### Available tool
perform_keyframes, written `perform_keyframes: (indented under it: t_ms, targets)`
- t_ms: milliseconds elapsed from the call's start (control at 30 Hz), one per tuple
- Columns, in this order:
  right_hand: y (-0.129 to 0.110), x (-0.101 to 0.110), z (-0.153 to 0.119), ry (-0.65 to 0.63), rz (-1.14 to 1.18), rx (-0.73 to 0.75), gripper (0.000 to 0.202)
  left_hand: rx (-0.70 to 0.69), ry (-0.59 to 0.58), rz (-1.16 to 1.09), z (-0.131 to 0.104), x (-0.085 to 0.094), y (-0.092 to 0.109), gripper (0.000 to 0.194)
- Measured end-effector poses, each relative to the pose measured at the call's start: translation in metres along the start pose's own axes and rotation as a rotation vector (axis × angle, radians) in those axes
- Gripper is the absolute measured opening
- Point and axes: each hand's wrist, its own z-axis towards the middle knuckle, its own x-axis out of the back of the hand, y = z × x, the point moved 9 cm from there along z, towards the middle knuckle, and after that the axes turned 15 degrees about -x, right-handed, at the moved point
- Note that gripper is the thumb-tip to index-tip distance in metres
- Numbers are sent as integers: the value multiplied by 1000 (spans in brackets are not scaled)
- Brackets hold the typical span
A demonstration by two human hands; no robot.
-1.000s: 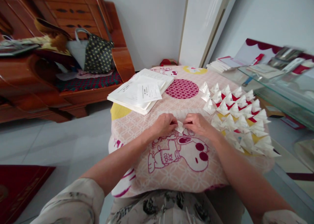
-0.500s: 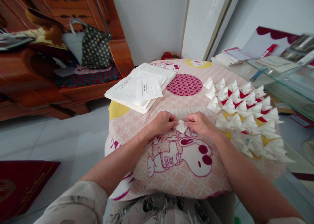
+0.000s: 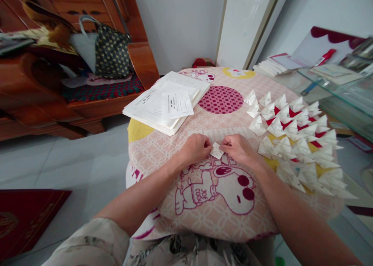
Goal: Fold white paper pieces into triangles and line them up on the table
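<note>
Between my two hands lies a small folded white paper (image 3: 217,151), diamond-shaped, on the patterned tablecloth (image 3: 201,223). My left hand (image 3: 198,146) pinches its left corner, fingers curled inward. On the opposite corner my right hand (image 3: 236,147) does the same with thumb and fingertips. Rows of pointed folded paper pieces (image 3: 287,145) stand to the right of my right hand. A stack of printed white sheets (image 3: 163,104) rests beyond my left hand, with smaller slips on top.
A glass shelf (image 3: 346,91) with papers and a red marker (image 3: 325,57) borders the table on the right. At left stands a carved wooden bench (image 3: 113,106) bearing a patterned bag (image 3: 112,52). A dark red bag (image 3: 32,219) lies on the floor.
Both hands keep their pinch on the folded paper, nearly in the same place. The view has shifted slightly, so the paper pieces appear a little further right.
</note>
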Motion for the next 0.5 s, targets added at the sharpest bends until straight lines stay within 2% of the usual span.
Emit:
perform_keyframes:
  t_ms: [233,500]
  targets:
    - [-2,1,-1,9,-29,-54,16,31,21,4,-6,-1,4,10]
    - [-5,3,-6,42,12,19,17,44,34,-124,1,-3,-3,6]
